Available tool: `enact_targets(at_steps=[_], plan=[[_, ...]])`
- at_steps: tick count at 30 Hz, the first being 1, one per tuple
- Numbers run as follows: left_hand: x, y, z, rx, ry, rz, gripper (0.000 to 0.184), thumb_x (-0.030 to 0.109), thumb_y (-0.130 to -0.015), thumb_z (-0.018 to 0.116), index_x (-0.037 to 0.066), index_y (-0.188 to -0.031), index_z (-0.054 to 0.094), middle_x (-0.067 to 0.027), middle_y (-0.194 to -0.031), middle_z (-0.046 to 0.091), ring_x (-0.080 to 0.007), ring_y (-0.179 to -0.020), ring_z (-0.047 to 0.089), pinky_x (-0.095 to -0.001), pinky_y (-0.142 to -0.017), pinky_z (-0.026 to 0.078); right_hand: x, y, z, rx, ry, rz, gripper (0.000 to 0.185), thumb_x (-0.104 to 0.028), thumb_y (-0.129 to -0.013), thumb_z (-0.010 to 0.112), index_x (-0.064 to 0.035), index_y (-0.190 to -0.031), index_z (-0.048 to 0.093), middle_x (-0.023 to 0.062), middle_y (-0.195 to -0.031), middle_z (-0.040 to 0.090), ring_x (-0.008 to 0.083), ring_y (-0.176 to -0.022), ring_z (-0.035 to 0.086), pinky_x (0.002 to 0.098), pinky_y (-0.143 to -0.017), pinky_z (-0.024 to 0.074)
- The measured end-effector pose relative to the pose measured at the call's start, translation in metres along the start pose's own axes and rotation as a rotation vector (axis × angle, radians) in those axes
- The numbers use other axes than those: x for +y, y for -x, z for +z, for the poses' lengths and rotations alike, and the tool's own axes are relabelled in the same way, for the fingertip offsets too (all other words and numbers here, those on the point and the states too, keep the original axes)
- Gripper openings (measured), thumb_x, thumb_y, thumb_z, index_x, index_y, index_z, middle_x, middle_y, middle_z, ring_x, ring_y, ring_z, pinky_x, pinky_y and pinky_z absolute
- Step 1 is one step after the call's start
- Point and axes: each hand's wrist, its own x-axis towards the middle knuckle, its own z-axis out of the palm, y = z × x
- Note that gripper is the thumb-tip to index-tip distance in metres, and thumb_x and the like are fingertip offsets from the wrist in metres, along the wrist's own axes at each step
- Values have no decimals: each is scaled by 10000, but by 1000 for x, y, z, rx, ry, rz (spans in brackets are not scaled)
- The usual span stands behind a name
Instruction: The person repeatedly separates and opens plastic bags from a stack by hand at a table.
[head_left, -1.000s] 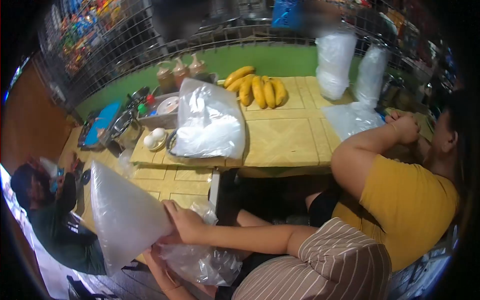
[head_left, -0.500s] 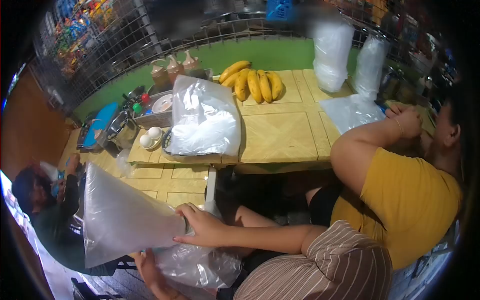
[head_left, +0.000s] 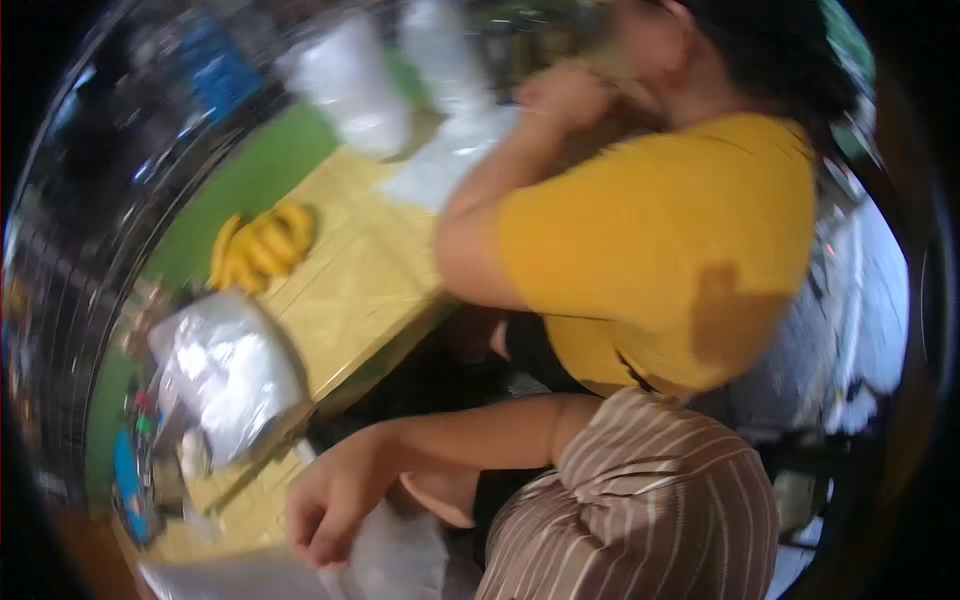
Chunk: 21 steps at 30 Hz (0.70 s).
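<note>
My right hand (head_left: 340, 500), at the end of a striped sleeve, hangs at the lower left over the yellow table edge. Its fingers are curled down and together, and motion blur hides what they hold, if anything. Clear plastic bags (head_left: 395, 555) lie just beneath and beside its fingertips. Along the bottom edge shows a strip of a whitish plastic sheet (head_left: 220, 580). My left hand is out of the picture. Beyond my right hand, a stack of plastic bags (head_left: 230, 370) lies on the yellow table (head_left: 350, 290).
A bunch of bananas (head_left: 262, 245) is on the table. Large packs of clear plastic (head_left: 355, 90) stand at the back. A person in a yellow shirt (head_left: 660, 240) sits close on the right, hands near a plastic sheet (head_left: 445, 160). White eggs (head_left: 194, 453) sit at the left.
My view has swung right and tilted, so the table things shift left. The large plastic cone and my left hand have dropped out of sight. The person on the left is gone from view.
</note>
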Motion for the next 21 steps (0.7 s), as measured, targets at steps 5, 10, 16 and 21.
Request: enact_targets(at_steps=[5, 10, 16, 21], plan=[[37, 28, 28, -3, -1, 200, 122, 84, -792, 542, -26, -809, 592, -112, -708, 590, -211, -545, 531, -311, -522, 418, 27, -20, -3, -438, -62, 45, 179, -172, -847, 546, -5, -788, 564, 13, -690, 538, 85, -655, 482, 238, -589, 407], [90, 28, 113, 592, -405, -34, 169, 142, -825, 563, -8, -779, 625, -73, -640, 586, -154, -525, 539, -288, -473, 384, 74, -77, 19, -421, -277, -236, 172, -102, -765, 562, 27, -650, 559, 130, -611, 553, 217, -520, 529, 316, -489, 424], [98, 4, 145, 874, -450, -227, 187, 169, -810, 596, -13, -768, 579, -72, -631, 584, -127, -568, 553, -257, -503, 386, 66, -96, 42, -185, -223, -373, 374, -302, -780, 601, -96, -617, 334, -1, -619, 285, 87, -518, 286, 196, -468, 236], [95, 8, 122, 788, -508, -170, 158, 186, -806, 606, 30, -794, 632, -27, -670, 600, -45, -599, 510, -201, -536, 383, 78, -90, -10, -339, -49, -44, 396, -373, -784, 586, -83, -673, 339, 41, -592, 336, 75, -511, 331, 265, -616, 295]])
